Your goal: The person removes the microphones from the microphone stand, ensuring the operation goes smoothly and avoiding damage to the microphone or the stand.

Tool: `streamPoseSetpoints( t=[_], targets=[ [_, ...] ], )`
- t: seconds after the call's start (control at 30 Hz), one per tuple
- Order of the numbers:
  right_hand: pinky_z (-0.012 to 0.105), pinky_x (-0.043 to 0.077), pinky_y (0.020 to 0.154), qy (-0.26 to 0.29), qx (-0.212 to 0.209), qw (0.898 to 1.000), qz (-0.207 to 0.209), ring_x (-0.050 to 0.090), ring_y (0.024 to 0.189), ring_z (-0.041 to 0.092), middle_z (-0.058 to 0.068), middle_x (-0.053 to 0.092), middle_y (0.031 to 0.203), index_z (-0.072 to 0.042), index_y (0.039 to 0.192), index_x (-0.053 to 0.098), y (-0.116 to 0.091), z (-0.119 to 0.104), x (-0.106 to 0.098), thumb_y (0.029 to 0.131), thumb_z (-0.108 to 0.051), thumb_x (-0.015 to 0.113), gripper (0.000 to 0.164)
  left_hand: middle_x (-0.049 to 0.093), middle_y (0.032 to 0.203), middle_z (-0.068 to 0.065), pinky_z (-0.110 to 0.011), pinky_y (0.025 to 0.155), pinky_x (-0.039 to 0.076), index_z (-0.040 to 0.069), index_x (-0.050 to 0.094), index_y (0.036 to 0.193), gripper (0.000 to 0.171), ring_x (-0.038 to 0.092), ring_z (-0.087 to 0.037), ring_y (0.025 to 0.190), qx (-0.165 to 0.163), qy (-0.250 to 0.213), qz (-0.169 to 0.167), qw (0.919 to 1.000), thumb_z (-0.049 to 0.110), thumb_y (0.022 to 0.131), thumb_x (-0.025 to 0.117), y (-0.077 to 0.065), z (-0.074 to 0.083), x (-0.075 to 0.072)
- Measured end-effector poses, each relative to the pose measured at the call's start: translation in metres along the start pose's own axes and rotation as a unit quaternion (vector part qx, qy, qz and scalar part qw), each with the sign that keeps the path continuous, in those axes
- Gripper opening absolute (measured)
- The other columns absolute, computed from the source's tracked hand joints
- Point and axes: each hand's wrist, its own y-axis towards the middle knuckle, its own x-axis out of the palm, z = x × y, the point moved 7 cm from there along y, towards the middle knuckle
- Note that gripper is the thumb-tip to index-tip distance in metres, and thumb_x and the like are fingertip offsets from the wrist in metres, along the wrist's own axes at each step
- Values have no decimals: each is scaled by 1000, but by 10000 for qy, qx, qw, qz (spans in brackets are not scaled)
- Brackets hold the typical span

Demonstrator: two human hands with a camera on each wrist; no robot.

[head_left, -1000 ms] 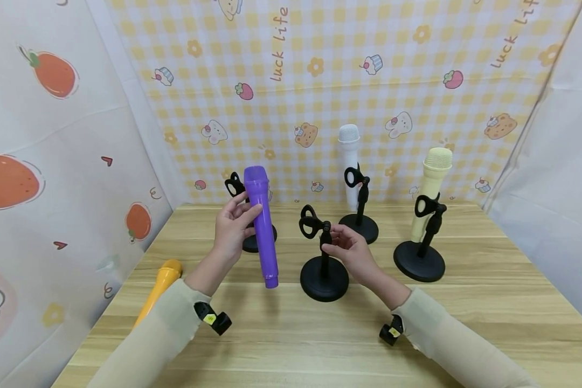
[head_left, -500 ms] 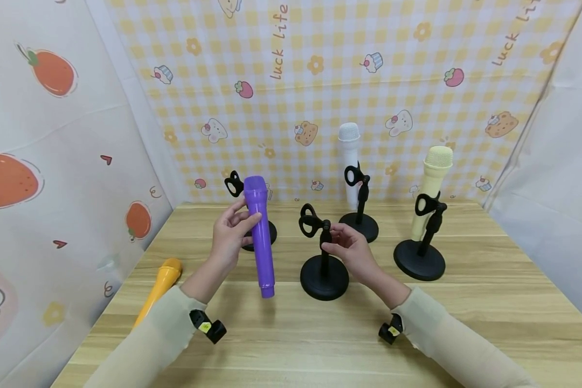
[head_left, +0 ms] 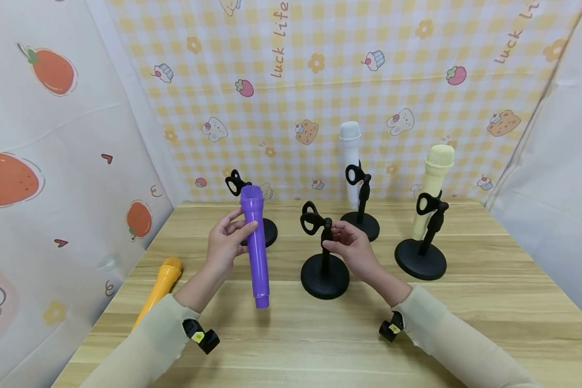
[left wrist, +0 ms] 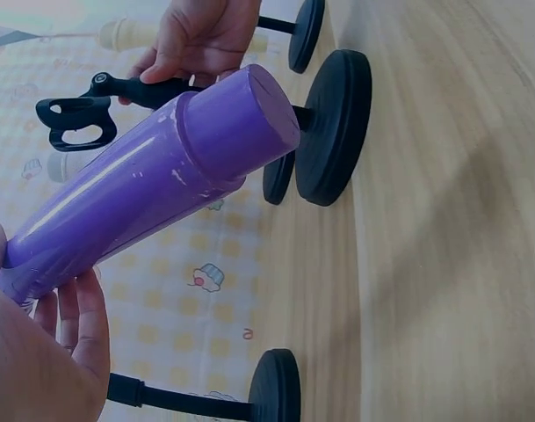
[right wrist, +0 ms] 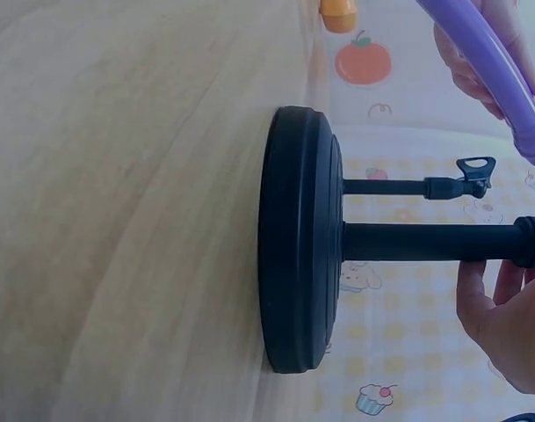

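Observation:
A purple microphone (head_left: 257, 253) is held nearly upright above the table by my left hand (head_left: 227, 241), thumb in front and fingers behind. In the left wrist view its butt end (left wrist: 241, 119) points toward the other stand. My right hand (head_left: 354, 248) pinches the post of the black desk microphone stand (head_left: 325, 277), just under its clip (head_left: 312, 221). That clip has nothing in it, and the round base sits on the table. The right wrist view shows the fingers (right wrist: 504, 303) at the upper post.
An orange microphone (head_left: 162, 283) lies at the left. Behind the purple one stands another black stand (head_left: 270, 233). White (head_left: 351, 178) and pale yellow (head_left: 434, 175) microphones rise behind two more stands at the back and right. A patterned cloth (head_left: 291, 102) backs the wooden table (head_left: 310, 345).
My left hand has lowered the purple microphone and drawn it a little to the left and nearer. My right hand stays on the stand's post.

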Motion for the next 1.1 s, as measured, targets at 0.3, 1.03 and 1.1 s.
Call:
streamPoseSetpoints(
  t=[0.3, 1.03, 1.1],
  targets=[
    [31, 55, 80, -170, 45, 9998, 110, 62, 87, 16, 7, 60, 100, 3, 118, 58, 6, -7, -1, 86, 7, 69, 34, 67, 101, 0, -28, 61, 56, 12, 53, 136, 56, 64, -12, 75, -283, 153, 163, 9993, 18, 86, 77, -5, -8, -7],
    [32, 55, 81, -242, 217, 9989, 331, 60, 92, 15, 7, 58, 103, 4, 123, 56, 32, -17, 5, 87, 4, 69, 38, 67, 102, 1, -30, 65, 56, 12, 50, 140, 61, 61, -11, 74, -799, 542, 326, 9948, 24, 86, 76, -17, -20, -34],
    [32, 55, 81, -236, 215, 9990, 322, 61, 92, 15, 8, 58, 104, 3, 124, 56, 35, -18, 6, 87, 5, 68, 39, 66, 102, 1, -29, 64, 56, 12, 50, 140, 61, 61, -11, 74, -835, 601, 311, 9942, 25, 87, 76, -19, -21, -37]
  ],
)
